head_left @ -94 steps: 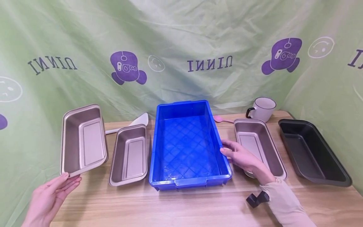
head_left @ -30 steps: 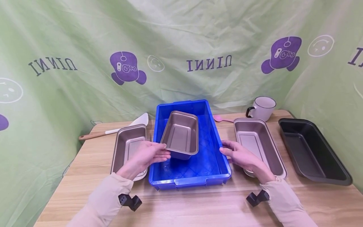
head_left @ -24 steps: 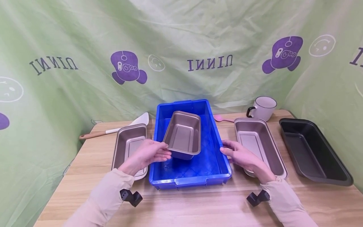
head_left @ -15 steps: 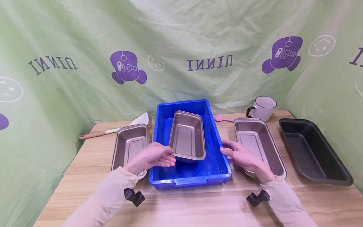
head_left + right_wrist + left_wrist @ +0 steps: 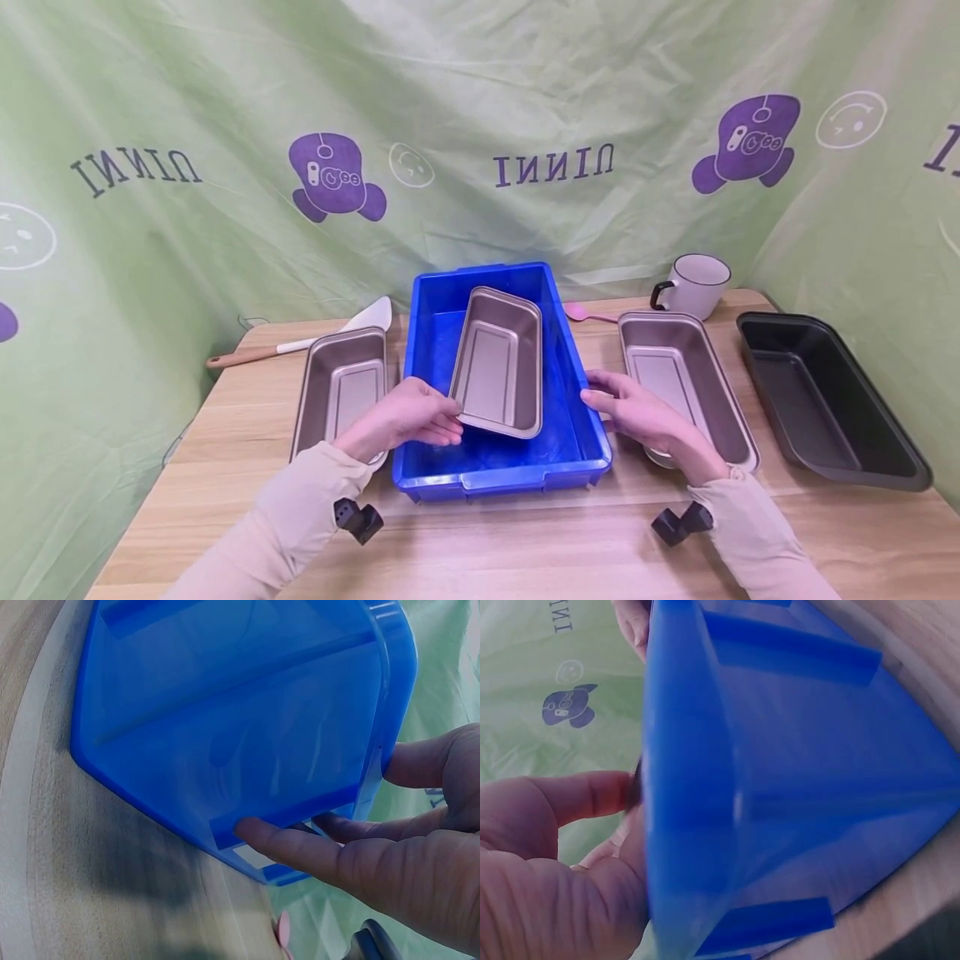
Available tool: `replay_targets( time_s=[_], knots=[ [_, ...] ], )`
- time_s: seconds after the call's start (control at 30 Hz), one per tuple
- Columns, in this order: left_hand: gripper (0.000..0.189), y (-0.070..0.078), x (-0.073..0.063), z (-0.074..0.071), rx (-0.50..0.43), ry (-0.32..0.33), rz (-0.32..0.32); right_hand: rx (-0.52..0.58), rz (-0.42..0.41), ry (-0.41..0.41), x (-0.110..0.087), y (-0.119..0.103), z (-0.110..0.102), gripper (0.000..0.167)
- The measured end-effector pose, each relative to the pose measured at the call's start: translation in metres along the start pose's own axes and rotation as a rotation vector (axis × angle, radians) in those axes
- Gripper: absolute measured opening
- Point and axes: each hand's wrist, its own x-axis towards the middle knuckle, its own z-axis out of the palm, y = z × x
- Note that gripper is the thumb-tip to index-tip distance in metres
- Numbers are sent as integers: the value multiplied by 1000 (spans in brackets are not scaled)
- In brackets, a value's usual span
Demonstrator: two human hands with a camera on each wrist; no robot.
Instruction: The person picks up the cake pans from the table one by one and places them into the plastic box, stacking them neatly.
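Observation:
My left hand (image 5: 416, 417) pinches the near left corner of a bronze-coloured metal loaf pan (image 5: 491, 367) between thumb and fingers. The pan is inside the outline of a blue plastic bin (image 5: 502, 482), slightly turned, its open side facing me. In the left wrist view the bin's wall (image 5: 697, 780) hides most of the pan. My right hand (image 5: 645, 417) holds the bin's right rim. The right wrist view shows its thumb at the rim and its fingers (image 5: 292, 844) along the outer side wall.
A second bronze loaf pan (image 5: 322, 383) stands left of the bin, a third (image 5: 712, 392) right of it, then a black one (image 5: 825, 400). Behind lie a spatula (image 5: 247, 357) and a pink spoon (image 5: 577, 312). A white mug (image 5: 699, 287) stands at the back right.
My left hand has carried the loaf pan from the far left into the bin, then shifted it a little right and towards me while turning it. My right hand has stayed on the rim.

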Motion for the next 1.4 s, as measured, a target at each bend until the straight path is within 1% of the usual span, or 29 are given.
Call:
replay_targets(
  time_s=[0.17, 0.33, 0.67, 0.83, 0.93, 1.07, 1.2, 1.33, 1.4],
  knots=[
    [17, 0, 0, -3, 53, 27, 7, -7, 10, 7, -1, -2, 0, 59],
    [18, 3, -2, -7, 38, 45, 35, 6, 8, -7, 0, -2, 0, 60],
    [27, 5, -10, -18, 8, 11, 86, 25, 8, -23, 0, -2, -1, 60],
    [31, 7, -18, -29, 12, 11, 147, 4, 15, -16, -1, -2, -1, 60],
    [32, 6, -26, -39, 33, 47, 200, -25, 17, -10, -1, -3, -2, 60],
    [34, -1, -40, -55, 23, 115, 265, -39, 20, -10, -1, -4, -2, 59],
    [32, -16, -55, -75, 0, 157, 321, -35, 22, -13, -1, -5, -2, 59],
    [26, -36, -68, -94, -14, 201, 331, -37, 23, -12, -1, -4, -1, 59],
    [23, -46, -74, -103, -20, 226, 321, -39, 24, -9, -2, -4, -1, 59]
  ],
)
